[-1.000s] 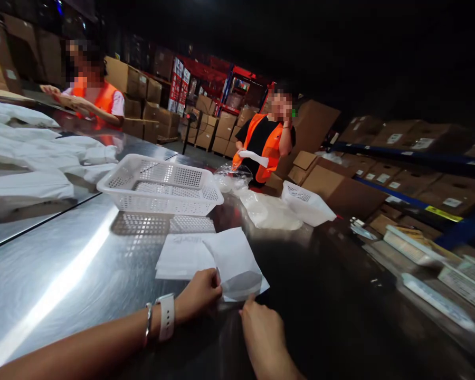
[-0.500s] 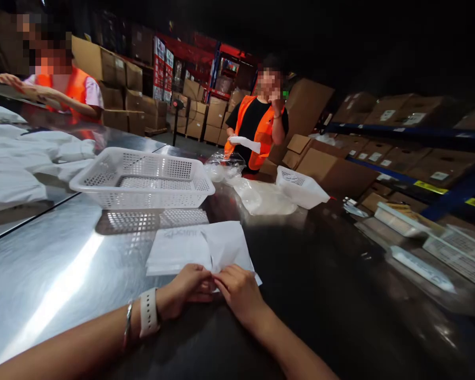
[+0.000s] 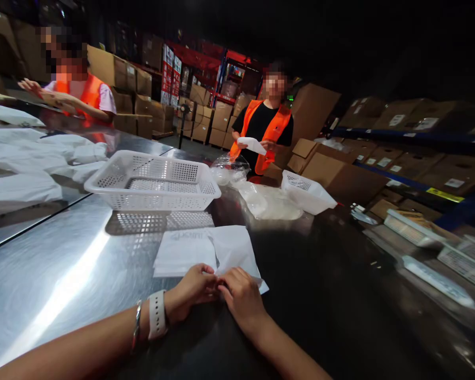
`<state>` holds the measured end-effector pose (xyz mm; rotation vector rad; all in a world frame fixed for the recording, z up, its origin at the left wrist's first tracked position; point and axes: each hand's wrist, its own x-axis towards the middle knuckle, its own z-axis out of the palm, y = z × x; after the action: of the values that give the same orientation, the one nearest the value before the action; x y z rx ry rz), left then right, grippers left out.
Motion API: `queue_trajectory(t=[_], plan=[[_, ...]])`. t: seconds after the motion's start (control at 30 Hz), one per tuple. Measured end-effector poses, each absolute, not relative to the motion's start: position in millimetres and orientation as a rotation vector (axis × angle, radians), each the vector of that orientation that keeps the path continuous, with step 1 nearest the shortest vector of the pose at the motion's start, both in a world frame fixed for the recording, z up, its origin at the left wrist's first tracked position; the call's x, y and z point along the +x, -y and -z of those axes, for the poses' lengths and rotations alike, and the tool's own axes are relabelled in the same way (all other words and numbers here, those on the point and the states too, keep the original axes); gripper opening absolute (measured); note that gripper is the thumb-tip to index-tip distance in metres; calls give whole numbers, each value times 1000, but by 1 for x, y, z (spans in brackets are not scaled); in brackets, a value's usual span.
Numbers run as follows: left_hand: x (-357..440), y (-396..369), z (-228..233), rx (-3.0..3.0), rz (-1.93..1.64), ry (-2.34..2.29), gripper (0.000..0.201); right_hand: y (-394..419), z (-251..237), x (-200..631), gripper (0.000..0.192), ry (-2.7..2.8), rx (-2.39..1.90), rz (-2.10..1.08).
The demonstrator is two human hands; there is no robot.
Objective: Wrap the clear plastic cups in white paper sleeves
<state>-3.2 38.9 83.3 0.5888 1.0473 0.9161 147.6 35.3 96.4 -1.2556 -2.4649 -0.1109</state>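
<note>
A stack of flat white bags (image 3: pixel 184 250) with faint grey print lies on the metal table (image 3: pixel 79 285) in front of me. On its right side, the top white bag (image 3: pixel 235 245) is partly lifted and creased. My left hand (image 3: pixel 193 290), with a white watch and a bracelet at the wrist, is closed in a pinch at the near edge of this bag. Close beside it, my right hand (image 3: pixel 241 295) pinches the same edge with curled fingers. The fingertips of both hands nearly meet, and the bit of edge between them is mostly hidden.
A white perforated basket (image 3: pixel 154 200) stands beyond the stack. Clear plastic bags (image 3: pixel 273 200) and a smaller white basket (image 3: pixel 306 192) sit behind, to the right. White parcels (image 3: pixel 19 158) are piled at left. Two people in orange vests stand across the table; one holds a white packet (image 3: pixel 253 144).
The view has shifted slightly, so the scene sits farther right. My hands stay at the bag's edge, fingers slightly shifted. The middle person's raised hand has come down to the white packet.
</note>
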Motion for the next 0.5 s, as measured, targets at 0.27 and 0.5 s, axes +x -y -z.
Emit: queue_trajectory(t=[0.27, 0.5], plan=[[-3, -42, -77, 611, -925, -1045, 46, -33, -88, 143, 18, 2452, -1275, 139], [-1, -42, -74, 738, -990, -1113, 38, -35, -73, 148, 19, 2418, -968, 77]])
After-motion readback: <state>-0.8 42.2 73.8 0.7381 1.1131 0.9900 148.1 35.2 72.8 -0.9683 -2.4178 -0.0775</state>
